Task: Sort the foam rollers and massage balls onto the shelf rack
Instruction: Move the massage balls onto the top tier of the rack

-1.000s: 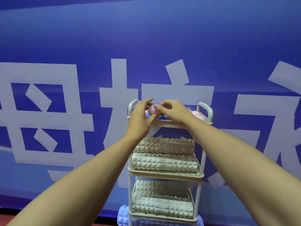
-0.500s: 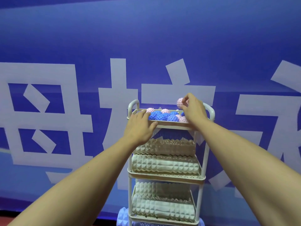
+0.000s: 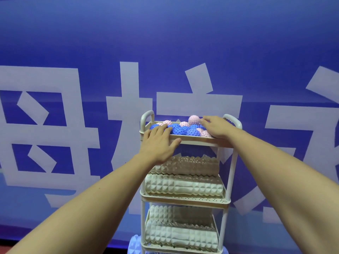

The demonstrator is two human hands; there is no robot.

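Spiky balls [image 3: 180, 128] heaped on top shelf [image 3: 192, 139], rollers [image 3: 183, 185] below

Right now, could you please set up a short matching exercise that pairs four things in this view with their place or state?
Things:
1. left hand
2. right hand
3. massage balls
4. cream foam rollers

Places or states:
A. lying on the middle and lower tiers of the shelf rack
B. fingers touching a pink ball at the right of the top tray
C. piled in the top tray, blue and pink
D. resting flat on the top tray's front left rim

Pairs: 1-D, 2-B, 3-C, 4-A
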